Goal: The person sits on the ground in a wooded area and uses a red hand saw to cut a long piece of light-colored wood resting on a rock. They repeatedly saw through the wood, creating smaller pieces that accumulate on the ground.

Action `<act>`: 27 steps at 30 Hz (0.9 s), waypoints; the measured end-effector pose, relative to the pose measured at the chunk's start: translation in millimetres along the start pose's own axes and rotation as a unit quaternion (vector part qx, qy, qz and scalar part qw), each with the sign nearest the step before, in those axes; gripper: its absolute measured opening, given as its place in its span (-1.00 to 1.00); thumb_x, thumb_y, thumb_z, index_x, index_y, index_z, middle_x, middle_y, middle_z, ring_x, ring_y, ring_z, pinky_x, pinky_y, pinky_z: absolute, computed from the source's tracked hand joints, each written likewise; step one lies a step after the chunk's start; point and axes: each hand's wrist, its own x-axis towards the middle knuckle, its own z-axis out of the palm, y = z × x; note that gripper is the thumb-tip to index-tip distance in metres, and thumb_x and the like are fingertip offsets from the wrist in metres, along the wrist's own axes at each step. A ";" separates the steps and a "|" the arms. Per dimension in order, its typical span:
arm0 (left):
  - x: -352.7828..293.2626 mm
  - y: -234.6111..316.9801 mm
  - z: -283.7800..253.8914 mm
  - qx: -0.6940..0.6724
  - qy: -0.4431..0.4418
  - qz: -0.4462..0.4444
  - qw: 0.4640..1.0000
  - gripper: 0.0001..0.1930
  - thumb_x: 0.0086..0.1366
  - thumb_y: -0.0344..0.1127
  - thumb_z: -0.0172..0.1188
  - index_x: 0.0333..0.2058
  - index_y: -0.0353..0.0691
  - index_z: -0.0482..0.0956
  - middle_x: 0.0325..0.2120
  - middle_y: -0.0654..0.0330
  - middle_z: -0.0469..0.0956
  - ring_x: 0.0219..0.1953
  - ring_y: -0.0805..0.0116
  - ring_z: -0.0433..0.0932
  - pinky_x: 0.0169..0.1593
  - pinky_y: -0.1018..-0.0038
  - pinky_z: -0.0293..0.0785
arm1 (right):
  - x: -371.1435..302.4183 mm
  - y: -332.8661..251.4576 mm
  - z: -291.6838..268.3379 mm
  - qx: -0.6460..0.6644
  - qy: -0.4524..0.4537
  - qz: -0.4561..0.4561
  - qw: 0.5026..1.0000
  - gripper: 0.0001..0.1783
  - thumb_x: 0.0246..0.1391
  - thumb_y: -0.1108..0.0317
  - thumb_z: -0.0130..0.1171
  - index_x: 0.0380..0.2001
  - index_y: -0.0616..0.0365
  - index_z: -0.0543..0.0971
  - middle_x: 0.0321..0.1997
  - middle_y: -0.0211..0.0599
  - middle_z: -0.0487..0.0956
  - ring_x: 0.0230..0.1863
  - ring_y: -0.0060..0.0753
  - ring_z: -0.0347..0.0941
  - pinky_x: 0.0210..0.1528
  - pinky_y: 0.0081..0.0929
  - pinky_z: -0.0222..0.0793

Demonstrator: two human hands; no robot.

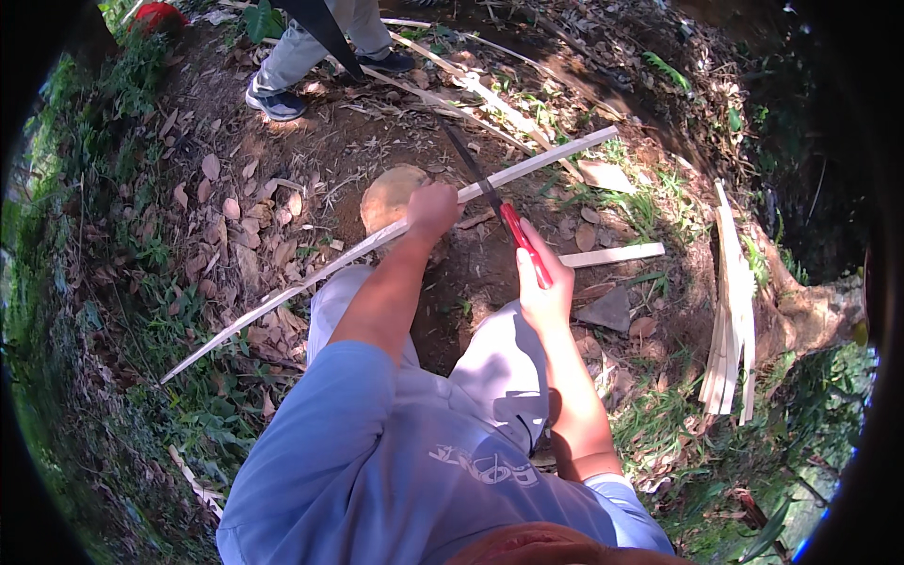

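My left hand (434,208) is closed around a long pale wooden strip (311,280) beside the top of a round cut stump (387,196). The strip slants from the lower left to the upper right. In my right hand (546,282) is a red-handled long blade (464,153), gripped by its handle with the thumb along it. Its dark, narrow blade points up and away and crosses the strip just right of my left hand. Whether its edge has teeth, I cannot tell.
Another person's legs and shoes (279,104) stand at the far left, beside a broad dark blade-like thing (325,36). A short pale wood piece (614,254) lies right of my right hand. Several split strips (726,320) lie farther right, and more strips (499,105) beyond the stump.
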 end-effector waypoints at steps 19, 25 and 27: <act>6.0 -8.5 17.6 -0.022 0.025 0.008 0.999 -0.85 0.24 -0.23 0.33 -0.38 -0.13 0.81 -0.39 0.00 0.78 -0.23 0.06 0.80 0.49 0.18 0.36 | 94.7 60.2 72.8 0.026 -0.032 0.027 0.999 -0.55 0.51 0.22 0.18 0.32 0.19 0.62 0.10 -0.13 0.77 0.02 -0.53 0.62 0.13 -0.50 0.51; 4.9 -3.1 12.7 -0.013 0.022 0.017 1.000 -0.85 0.25 -0.25 0.30 -0.38 -0.12 0.81 -0.38 0.01 0.79 -0.22 0.08 0.80 0.50 0.21 0.35 | 82.2 57.9 63.2 -0.001 -0.039 0.001 0.999 -0.55 0.50 0.26 0.19 0.32 0.22 0.61 0.19 -0.01 0.74 0.15 -0.40 0.66 0.20 -0.46 0.50; 7.2 -2.0 13.1 -0.008 0.016 0.010 1.000 -0.84 0.26 -0.24 0.30 -0.37 -0.12 0.81 -0.36 0.01 0.79 -0.20 0.09 0.80 0.50 0.22 0.35 | 82.9 61.2 61.7 0.000 -0.025 -0.028 0.999 -0.57 0.46 0.28 0.21 0.30 0.15 0.64 0.07 0.05 0.75 0.02 -0.35 0.70 0.10 -0.43 0.54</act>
